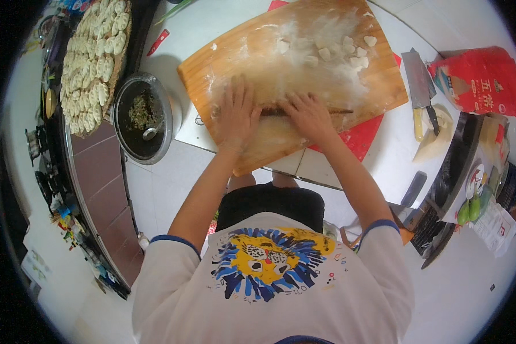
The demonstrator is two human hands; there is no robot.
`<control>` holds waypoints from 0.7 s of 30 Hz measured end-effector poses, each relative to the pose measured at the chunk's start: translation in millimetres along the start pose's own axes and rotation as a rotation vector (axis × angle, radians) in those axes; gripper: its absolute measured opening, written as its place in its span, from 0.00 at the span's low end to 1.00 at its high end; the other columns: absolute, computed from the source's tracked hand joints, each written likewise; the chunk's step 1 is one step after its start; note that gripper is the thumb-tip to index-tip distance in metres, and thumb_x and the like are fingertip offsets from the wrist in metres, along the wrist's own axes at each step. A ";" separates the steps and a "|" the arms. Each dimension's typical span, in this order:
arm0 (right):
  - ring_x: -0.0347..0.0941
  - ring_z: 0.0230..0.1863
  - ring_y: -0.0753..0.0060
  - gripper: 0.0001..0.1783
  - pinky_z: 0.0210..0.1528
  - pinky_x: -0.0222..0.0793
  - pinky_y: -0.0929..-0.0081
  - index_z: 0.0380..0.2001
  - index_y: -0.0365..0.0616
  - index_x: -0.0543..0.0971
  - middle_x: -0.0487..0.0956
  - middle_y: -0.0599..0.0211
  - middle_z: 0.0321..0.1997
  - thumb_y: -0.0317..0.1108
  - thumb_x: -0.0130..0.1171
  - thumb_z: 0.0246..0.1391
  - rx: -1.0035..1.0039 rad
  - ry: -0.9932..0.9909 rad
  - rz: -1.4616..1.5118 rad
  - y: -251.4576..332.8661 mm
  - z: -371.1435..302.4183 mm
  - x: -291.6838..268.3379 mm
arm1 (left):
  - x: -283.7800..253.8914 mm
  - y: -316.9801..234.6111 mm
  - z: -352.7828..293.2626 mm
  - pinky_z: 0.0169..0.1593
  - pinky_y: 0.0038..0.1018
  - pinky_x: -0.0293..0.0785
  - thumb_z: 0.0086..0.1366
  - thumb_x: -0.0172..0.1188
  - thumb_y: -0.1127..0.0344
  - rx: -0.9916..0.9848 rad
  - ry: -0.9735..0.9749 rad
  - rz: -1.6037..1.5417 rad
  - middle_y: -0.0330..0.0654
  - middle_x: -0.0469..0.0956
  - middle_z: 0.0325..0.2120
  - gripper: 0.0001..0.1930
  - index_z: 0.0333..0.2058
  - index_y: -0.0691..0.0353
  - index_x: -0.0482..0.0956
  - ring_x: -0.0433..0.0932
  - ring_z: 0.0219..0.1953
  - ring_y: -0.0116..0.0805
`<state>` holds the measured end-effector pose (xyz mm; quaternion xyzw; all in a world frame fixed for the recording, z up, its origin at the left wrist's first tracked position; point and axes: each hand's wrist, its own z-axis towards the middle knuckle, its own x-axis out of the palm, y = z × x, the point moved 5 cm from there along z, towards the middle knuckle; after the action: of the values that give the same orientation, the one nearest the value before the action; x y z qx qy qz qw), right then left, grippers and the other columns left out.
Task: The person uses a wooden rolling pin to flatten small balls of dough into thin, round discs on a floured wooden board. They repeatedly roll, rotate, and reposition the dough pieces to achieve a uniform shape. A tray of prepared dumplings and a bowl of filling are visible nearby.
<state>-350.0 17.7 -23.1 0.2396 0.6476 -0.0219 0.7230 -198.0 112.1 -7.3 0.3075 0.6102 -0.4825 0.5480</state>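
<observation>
A slim dark rolling pin (272,111) lies crosswise on a floured wooden board (384,86). My left hand (238,112) rests flat over its left end, fingers stretched out. Toward the other end, my right hand (308,116) is laid across the pin with its fingers extended, and the pin's tip sticks out beyond it. Whatever may be under the palms is hidden. Several small pale dough pieces (325,54) lie in flour on the board's far right part.
To the left stands a metal bowl (167,117) of chopped filling with a spoon (149,134). Beyond it is a tray covered in dumplings (97,63). A cleaver (417,77), a red bag (479,83) and a dark flat object (414,188) are on the right. A red mat (364,137) shows under the board.
</observation>
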 end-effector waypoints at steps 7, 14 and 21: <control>0.46 0.72 0.46 0.35 0.68 0.33 0.34 0.64 0.60 0.64 0.53 0.61 0.73 0.59 0.49 0.56 0.472 -0.040 -0.162 -25.2 -8.2 0.4 | 7.9 -3.2 11.3 0.68 0.54 0.42 0.65 0.49 0.57 0.079 0.029 -0.099 0.50 0.54 0.66 0.30 0.64 0.60 0.58 0.48 0.69 0.53; 0.45 0.73 0.51 0.31 0.65 0.32 0.27 0.65 0.65 0.63 0.53 0.63 0.73 0.56 0.45 0.59 0.400 -0.135 -0.274 -23.2 39.4 -15.8 | 8.5 28.4 54.6 0.69 0.54 0.37 0.62 0.54 0.59 -0.058 -0.106 0.029 0.47 0.52 0.67 0.32 0.64 0.58 0.59 0.47 0.69 0.53; 0.59 0.65 0.51 0.28 0.61 0.51 0.40 0.59 0.56 0.69 0.64 0.59 0.65 0.52 0.52 0.57 0.360 -0.035 -0.113 -4.8 -32.8 1.4 | 6.9 13.9 -25.0 0.69 0.54 0.38 0.63 0.53 0.58 0.066 0.112 -0.063 0.53 0.55 0.66 0.29 0.62 0.60 0.62 0.51 0.67 0.57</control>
<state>-381.8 26.2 -27.5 0.3278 0.6330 -0.1823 0.6772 -196.2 139.0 -19.2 0.3325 0.6331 -0.5016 0.4869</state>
